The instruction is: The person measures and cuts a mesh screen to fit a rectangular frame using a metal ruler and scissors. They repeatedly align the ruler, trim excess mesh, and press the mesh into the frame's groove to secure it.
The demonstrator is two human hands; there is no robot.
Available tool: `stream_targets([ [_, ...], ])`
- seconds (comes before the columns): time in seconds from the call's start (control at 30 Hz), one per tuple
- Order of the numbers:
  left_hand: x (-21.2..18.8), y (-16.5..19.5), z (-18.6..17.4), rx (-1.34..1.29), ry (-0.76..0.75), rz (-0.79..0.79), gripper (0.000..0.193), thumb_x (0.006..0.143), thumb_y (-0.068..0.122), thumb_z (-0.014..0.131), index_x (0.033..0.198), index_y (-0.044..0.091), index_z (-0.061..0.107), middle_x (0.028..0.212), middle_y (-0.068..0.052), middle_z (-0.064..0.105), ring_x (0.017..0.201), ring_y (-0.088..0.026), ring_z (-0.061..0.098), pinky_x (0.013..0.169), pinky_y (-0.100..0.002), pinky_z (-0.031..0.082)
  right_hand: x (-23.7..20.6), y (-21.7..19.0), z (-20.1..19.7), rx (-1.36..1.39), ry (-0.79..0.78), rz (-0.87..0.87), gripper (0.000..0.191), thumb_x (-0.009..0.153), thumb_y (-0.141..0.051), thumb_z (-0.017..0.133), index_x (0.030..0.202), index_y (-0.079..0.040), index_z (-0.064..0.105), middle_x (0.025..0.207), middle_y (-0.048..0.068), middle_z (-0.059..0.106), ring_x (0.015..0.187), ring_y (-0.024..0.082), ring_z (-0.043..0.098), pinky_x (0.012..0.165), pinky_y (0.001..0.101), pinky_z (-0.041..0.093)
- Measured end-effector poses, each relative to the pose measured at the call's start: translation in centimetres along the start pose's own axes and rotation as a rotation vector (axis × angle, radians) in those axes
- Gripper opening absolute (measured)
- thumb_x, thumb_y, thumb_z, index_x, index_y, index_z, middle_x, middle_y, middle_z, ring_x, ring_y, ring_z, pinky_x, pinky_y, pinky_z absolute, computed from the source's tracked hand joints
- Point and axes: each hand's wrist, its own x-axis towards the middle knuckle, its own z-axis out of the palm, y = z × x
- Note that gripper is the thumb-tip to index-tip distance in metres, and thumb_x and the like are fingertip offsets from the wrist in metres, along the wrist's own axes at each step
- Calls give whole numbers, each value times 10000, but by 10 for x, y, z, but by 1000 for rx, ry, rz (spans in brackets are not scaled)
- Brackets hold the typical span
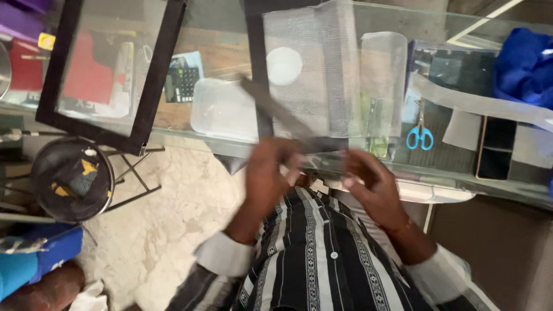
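head view:
held thing: a long, flat dark grey strip (276, 109), blurred, lying over the edge of the glass table top (219, 52)
long axis: slanted; the far end points up and to the left over the glass, the near end comes down to the right between the two hands
left hand (271, 167): fingers curled about the near part of the strip; motion blur hides how tightly it grasps
right hand (368, 178): fingers bent at the near end of the strip; whether it grips or only touches cannot be told
white mesh sheet (322, 69): lies on the glass just behind the strip, one edge rolled into a tube on its right
black rectangular frame (152, 75): on the glass at left, well apart from the hands, tilted
clear plastic box (222, 109): under the glass, beside the strip's far end
blue-handled scissors (420, 137): right of the hands, handles nearest the person
blue cloth (524, 63): far right corner
black calculator (183, 80): seen through the glass, with a pale blue rectangular package around it
yellow tag (46, 40): small, top left
black round mesh bin (72, 178): on the floor at left
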Motion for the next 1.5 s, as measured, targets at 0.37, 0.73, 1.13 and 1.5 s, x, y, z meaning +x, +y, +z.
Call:
stream_targets([
  [0.37, 33, -18, -4, 61, -90, 103, 347, 963, 289, 764, 1226, 84, 668, 1175, -120, 710, 1025, -281, 724, 916, -393, 566, 132, -37, 35, 128, 131, 373, 396, 987, -324, 653, 1219, -4, 637, 1017, 124, 720, 951, 190, 732, 863, 357, 654],
  [0.73, 123, -185, -16, 584, -185, 8, 708, 959, 507, 663, 1568, 211, 457, 1619, -230, 326, 1518, -430, 227, 1206, -620, 181, 211, -10, -1, -152, 25, 690, 380, 947, -130, 662, 1300, -46, 548, 892, 47, 703, 616, 98, 609, 480, 247, 447],
  [1.13, 122, -190, -3, 540, -214, -98, 794, 923, 530, 709, 1602, 256, 402, 1684, -137, 268, 1567, -391, 166, 1242, -648, 90, 198, 33, -3, 6, -24, 791, 271, 958, -130, 650, 1192, -11, 584, 892, 55, 738, 549, 92, 505, 484, 251, 426],
  [1.5, 121, -194, 0, 530, -245, -109, 796, 920, 518, 722, 1596, 233, 411, 1672, -172, 269, 1561, -404, 151, 1235, -655, 61, 203, 30, 0, -11, -31, 821, 372, 946, -121, 678, 1290, -43, 561, 748, 15, 610, 538, 87, 491, 455, 246, 379],
])
